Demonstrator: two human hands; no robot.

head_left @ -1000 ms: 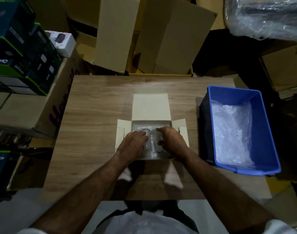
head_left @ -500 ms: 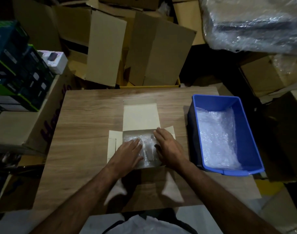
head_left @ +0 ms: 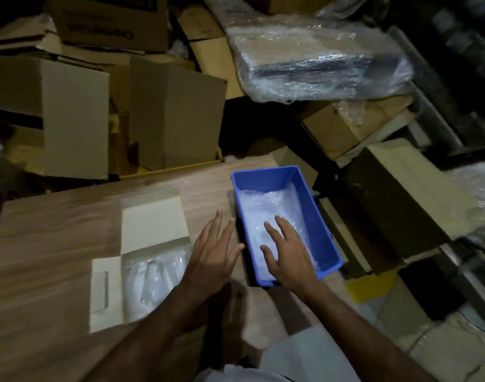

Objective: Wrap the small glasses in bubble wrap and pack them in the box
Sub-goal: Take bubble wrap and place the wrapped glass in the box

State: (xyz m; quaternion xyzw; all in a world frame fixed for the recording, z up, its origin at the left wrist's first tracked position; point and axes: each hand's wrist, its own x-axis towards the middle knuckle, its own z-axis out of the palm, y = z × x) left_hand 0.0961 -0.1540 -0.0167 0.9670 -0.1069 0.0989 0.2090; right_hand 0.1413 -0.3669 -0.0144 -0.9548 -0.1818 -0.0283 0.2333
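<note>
A small cream box [head_left: 150,224] lies open on the wooden table [head_left: 51,238], its lid flap folded back and a side flap spread left. Inside it sit glasses wrapped in bubble wrap [head_left: 153,279]. A blue plastic bin [head_left: 313,199] to the right holds sheets of bubble wrap [head_left: 263,205]. My left hand [head_left: 212,255] hovers with straight, spread fingers between the box and the bin, holding nothing. My right hand [head_left: 286,252] is over the bin's near half, fingers spread flat above the bubble wrap. Whether it touches the wrap is unclear.
Cardboard cartons [head_left: 75,114] stand behind the table's far edge. A large bundle wrapped in clear plastic [head_left: 318,56] lies at the back right. More boxes [head_left: 395,199] crowd the floor right of the bin. A yellow object [head_left: 371,285] lies by the bin's near corner.
Both hands left the box and moved right: the left now hovers beside the bin, the right over the bin. The view swung right. The wrapped glasses stay in the box.
</note>
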